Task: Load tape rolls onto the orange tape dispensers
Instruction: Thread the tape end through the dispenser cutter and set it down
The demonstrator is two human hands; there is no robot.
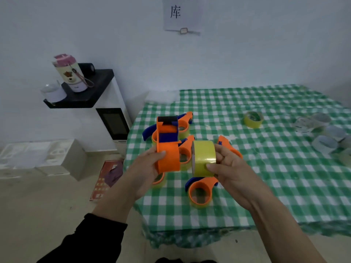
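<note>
1. Grips an orange tape dispenser (168,156) in the left hand (150,168), fingers curled round the round drum and thumb laid on its near rim.
2. Holds that dispenser upright in the air above the near left part of the surface (266,177), with the blue guard and a dark strip at the top and the plain orange drum at the bottom.
3. Clasps a yellow tape roll (204,158) in the right hand (231,171), thumb on the near side of the band and fingers wrapped over the far side.
4. Holds the roll on edge just right of the drum, at about the same height, with a narrow gap between the two and the roll's open side turned left toward the dispenser.
5. Shows the roll as glossy, translucent yellow-green and wide-banded, with a pale core edge on its left face.
6. Has a green-and-white checked cloth over the surface and, below the hands, a cluster of orange dispensers with blue parts, each ringed with yellow tape; has the nearest loaded dispenser (200,192) lying flat, ring upward, and the others partly hidden behind the hands.
7. Has a spare yellow roll (253,119) far right of the cluster and a group of clear rolls (322,130) at the right edge.
8. Has, left of the surface, a black shelf (85,97) carrying a pink-lidded bottle (73,76), and white boxes (38,158) on the floor.
</note>
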